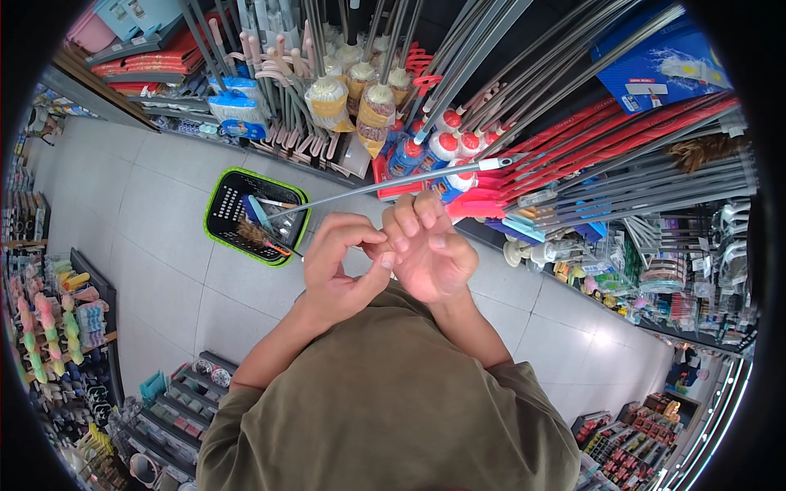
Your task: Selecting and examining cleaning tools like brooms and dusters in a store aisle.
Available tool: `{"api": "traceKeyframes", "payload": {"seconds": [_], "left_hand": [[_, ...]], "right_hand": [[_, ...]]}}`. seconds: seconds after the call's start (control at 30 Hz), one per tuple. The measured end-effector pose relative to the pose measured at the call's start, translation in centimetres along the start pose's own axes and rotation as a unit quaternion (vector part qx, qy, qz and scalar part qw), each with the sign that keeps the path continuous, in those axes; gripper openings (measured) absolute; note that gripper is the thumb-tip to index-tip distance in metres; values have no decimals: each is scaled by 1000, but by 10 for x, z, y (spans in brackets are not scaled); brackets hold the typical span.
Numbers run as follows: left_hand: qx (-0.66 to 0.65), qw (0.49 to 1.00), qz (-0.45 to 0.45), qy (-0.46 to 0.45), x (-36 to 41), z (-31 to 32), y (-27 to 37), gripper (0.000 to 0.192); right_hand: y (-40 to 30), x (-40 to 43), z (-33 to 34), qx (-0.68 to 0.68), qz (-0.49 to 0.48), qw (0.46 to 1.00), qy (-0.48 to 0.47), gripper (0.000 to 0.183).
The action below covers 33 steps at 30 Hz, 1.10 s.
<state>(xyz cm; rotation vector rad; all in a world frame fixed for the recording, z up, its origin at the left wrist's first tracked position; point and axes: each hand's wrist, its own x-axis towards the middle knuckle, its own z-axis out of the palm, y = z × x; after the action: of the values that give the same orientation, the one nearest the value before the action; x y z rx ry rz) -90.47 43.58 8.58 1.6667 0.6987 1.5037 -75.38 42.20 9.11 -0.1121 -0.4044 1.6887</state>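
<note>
My left hand (pixel 344 264) and my right hand (pixel 433 255) meet in front of my chest. The left thumb and forefinger pinch a finger on the near side of the right hand. The right palm faces up, its fingers loosely curled, with nothing seen in it. Beyond the hands, on the floor, stands a black plastic basket (pixel 212 230) with a lime-green rim. Inside lie a blue-bristled brush (pixel 256 212), a brown feather duster (pixel 250 232) and clear-wrapped items. A long grey pole (pixel 368 187) leans out of the basket to the right, passing beyond my fingers.
Mops (pixel 376 113) in wrappers and pink-handled tools hang along the shelf ahead. To the right are red-wrapped poles (pixel 589 147), grey poles and brushes (pixel 516 230). Display racks (pixel 178 417) stand behind left and right (pixel 638 442). Pale tiles (pixel 166 227) surround the basket.
</note>
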Motion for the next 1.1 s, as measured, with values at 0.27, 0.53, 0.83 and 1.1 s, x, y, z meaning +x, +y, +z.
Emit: {"api": "traceKeyframes", "payload": {"seconds": [0.27, 0.53, 0.83, 1.1], "left_hand": [[67, 997, -21, 8, 3, -3, 13, 18], [86, 996, 17, -11, 11, -2, 10, 17], [57, 998, 13, 0, 14, -5, 4, 20], [-5, 1000, -15, 17, 9, -4, -3, 19]], "right_hand": [[3, -7, -10, 0, 40, 999, -1, 18], [17, -13, -15, -112, 7, 992, 52, 12], [19, -11, -18, -235, -72, 969, 34, 12], [11, -6, -17, -443, -159, 882, -13, 14]]}}
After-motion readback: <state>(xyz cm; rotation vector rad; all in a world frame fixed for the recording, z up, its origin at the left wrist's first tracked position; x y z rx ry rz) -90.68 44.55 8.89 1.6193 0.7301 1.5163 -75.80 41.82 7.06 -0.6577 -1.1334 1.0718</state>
